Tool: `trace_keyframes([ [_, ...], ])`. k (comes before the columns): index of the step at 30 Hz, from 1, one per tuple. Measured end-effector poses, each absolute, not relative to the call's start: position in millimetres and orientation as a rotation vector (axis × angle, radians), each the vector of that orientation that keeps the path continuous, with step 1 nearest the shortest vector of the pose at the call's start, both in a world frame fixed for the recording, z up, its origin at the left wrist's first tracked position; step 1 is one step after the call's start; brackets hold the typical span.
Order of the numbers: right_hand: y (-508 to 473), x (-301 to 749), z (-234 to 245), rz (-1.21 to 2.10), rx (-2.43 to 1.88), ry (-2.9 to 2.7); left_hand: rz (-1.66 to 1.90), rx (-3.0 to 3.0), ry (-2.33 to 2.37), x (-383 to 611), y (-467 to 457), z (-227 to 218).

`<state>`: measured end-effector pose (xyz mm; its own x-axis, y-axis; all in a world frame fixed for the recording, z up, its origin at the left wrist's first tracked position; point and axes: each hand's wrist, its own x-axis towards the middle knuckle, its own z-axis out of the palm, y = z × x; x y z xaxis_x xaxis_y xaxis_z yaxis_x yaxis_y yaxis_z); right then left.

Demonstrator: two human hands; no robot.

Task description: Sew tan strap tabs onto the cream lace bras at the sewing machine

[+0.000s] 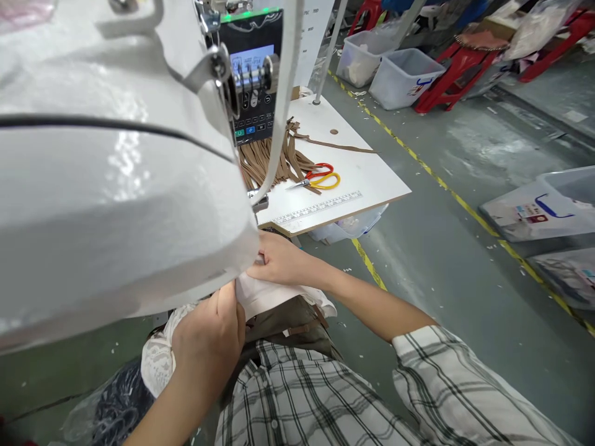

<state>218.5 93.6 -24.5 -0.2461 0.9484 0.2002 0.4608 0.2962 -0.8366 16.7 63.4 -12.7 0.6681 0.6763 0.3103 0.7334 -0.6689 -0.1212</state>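
Note:
White fabric (pixel 269 296) with a lace part (pixel 158 364) hangs over my lap, below the head of a white sewing machine (pixel 116 229). My left hand (pixel 211 328) is closed on the fabric near the machine's lower edge, its fingertips partly hidden. Just to the right, my right hand (pixel 281 260) grips the same fabric with bent fingers, the tips tucked behind the machine head. The machine hides the needle area and the cloth there.
On the white tabletop (pixel 372 176) lie brown strips (pixel 264 162), scissors (pixel 325 178) with red and yellow handles, and a printed ruler (pixel 320 207). A control panel (pixel 253 74) stands behind. Plastic bins (pixel 404 77) and a red stool (pixel 458 71) are on the floor at right.

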Motion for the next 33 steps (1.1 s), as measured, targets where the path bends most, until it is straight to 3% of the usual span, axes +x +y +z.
trace_keyframes([
  [12,92.0,219.5,-33.1,0.802,-1.205,-1.811,-0.357,-2.659,-1.234,12.1,63.0,-20.5],
  [18,52.6,210.3,-55.9,0.945,-1.202,-1.283,-0.809,-3.077,-1.414,-2.8,45.5,-30.3],
  [21,33.0,201.6,-78.5,0.993,-1.155,-0.884,-0.976,-3.312,-1.641,-8.0,29.0,-38.0],
  [27,-2.6,178.3,-92.2,1.212,-0.921,-0.464,-1.044,-3.088,-2.389,-8.1,11.0,-50.7],
  [30,-20.4,166.5,-86.9,1.239,-0.897,-0.479,-1.177,-3.293,-2.184,0.9,9.2,-49.6],
  [33,-32.9,167.1,-87.6,1.208,-0.965,-0.609,-0.993,-3.451,-1.911,8.8,10.5,-45.9],
])
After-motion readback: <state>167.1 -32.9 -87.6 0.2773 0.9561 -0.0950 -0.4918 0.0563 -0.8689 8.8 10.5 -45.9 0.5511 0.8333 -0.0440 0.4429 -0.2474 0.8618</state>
